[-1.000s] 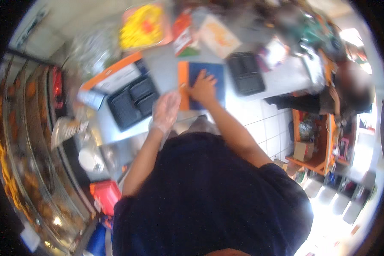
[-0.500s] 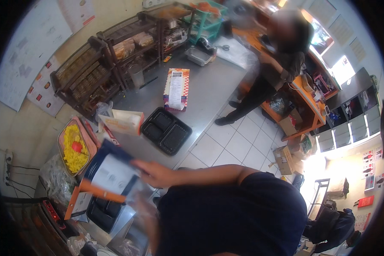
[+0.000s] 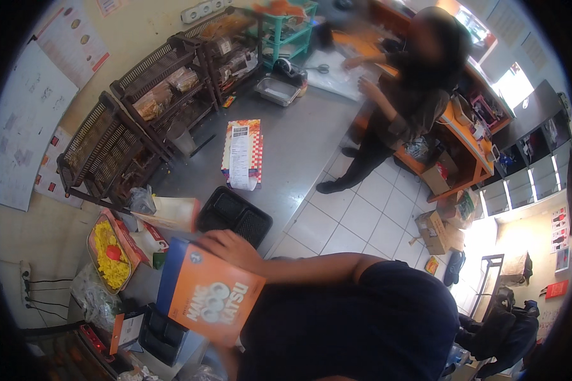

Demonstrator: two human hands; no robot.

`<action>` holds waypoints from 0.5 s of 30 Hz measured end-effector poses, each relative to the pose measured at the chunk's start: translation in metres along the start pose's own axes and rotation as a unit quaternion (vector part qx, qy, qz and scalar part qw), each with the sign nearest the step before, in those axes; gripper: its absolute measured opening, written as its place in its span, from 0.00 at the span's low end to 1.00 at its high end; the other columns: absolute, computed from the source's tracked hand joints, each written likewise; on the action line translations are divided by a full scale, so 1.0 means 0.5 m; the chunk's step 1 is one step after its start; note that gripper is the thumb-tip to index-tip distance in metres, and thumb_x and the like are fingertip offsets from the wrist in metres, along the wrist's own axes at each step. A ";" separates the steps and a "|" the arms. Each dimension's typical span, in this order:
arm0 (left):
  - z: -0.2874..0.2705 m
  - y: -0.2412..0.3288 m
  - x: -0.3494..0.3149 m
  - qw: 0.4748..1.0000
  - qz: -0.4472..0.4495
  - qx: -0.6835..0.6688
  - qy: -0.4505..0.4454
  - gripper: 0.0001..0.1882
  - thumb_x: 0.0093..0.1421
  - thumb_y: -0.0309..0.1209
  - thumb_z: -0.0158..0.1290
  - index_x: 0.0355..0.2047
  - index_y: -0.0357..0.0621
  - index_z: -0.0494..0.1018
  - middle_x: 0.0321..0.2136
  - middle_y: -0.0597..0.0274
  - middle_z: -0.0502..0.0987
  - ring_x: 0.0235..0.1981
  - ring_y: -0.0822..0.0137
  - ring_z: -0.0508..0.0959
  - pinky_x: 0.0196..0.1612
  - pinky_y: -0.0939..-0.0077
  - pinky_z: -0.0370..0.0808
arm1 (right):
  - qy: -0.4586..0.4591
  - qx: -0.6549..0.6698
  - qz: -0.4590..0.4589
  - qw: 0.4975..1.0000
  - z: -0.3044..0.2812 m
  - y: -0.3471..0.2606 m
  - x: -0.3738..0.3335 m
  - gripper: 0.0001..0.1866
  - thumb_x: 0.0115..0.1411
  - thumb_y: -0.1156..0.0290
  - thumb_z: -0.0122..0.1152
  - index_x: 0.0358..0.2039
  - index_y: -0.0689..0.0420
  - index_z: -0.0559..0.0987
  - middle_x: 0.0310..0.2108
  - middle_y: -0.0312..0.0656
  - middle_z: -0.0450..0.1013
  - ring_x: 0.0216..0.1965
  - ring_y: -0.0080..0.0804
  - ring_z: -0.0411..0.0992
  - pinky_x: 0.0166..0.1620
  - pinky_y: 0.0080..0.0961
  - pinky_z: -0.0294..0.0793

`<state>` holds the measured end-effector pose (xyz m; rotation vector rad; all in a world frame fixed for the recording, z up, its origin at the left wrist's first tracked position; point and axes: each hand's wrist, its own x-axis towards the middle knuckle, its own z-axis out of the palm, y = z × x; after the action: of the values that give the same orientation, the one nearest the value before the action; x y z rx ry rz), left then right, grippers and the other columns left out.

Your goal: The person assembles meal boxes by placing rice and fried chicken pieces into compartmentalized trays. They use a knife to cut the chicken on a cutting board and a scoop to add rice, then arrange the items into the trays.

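An orange and blue cardboard food box (image 3: 213, 293) is tilted in front of me, its printed orange panel facing up. My right hand (image 3: 230, 249) is closed over its upper edge, fingers curled round the rim. From below, my left forearm (image 3: 227, 360) reaches in behind the box, which hides that hand and its fingers. Just past the right hand lies a black compartment tray (image 3: 254, 225) on the steel table. Another black tray (image 3: 162, 333) sits beside the box's lower left, near an open carton with an orange edge (image 3: 126, 331).
A tray of yellow rice (image 3: 111, 263) stands at left. On the steel table (image 3: 286, 143) lie a patterned box with a receipt (image 3: 241, 155) and a foil container (image 3: 278, 91). Brown racks (image 3: 102, 149) line the wall. A co-worker (image 3: 419, 82) stands at the far side.
The cardboard box has been turned from its dark blue labelled side to its orange printed panel and brought closer to me. My view has shifted slightly. The co-worker's arms now reach over the counter.
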<state>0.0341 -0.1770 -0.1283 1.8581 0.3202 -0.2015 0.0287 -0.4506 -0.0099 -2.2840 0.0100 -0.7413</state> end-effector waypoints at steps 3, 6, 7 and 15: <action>-0.007 -0.002 0.018 0.999 -0.011 0.044 -0.003 0.25 0.67 0.37 0.41 0.60 0.35 0.59 0.55 0.44 0.66 0.57 0.49 0.66 0.60 0.61 0.64 | -0.107 -0.055 0.063 0.991 0.020 0.039 -0.010 0.30 0.59 0.60 0.51 0.58 0.63 0.62 0.42 0.52 0.73 0.40 0.47 0.75 0.43 0.36 0.75; -0.037 -0.008 0.031 0.996 -0.021 0.085 -0.008 0.24 0.66 0.36 0.41 0.59 0.35 0.60 0.55 0.43 0.67 0.57 0.49 0.66 0.60 0.61 0.64 | -0.245 0.026 0.164 0.955 -0.002 0.017 0.001 0.28 0.60 0.62 0.51 0.57 0.65 0.64 0.38 0.55 0.74 0.35 0.50 0.76 0.40 0.39 0.76; -0.046 -0.010 0.036 0.995 -0.021 0.100 -0.013 0.24 0.66 0.36 0.41 0.59 0.34 0.60 0.54 0.43 0.67 0.57 0.48 0.66 0.60 0.61 0.63 | -0.290 0.058 0.199 0.934 -0.014 0.004 0.002 0.27 0.60 0.64 0.52 0.57 0.65 0.64 0.37 0.56 0.75 0.33 0.51 0.76 0.38 0.40 0.76; -0.211 -0.089 0.087 0.936 0.038 0.325 -0.129 0.23 0.66 0.33 0.40 0.58 0.33 0.62 0.53 0.41 0.69 0.57 0.47 0.66 0.62 0.61 0.61 | -0.400 0.344 0.114 0.842 0.077 0.090 -0.085 0.23 0.59 0.73 0.51 0.55 0.65 0.68 0.39 0.52 0.74 0.40 0.34 0.75 0.38 0.31 0.76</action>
<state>0.0587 -0.0590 -0.1492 2.4552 -0.0137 -0.5450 0.0220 -0.4503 -0.0825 -1.6784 -0.3166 0.3466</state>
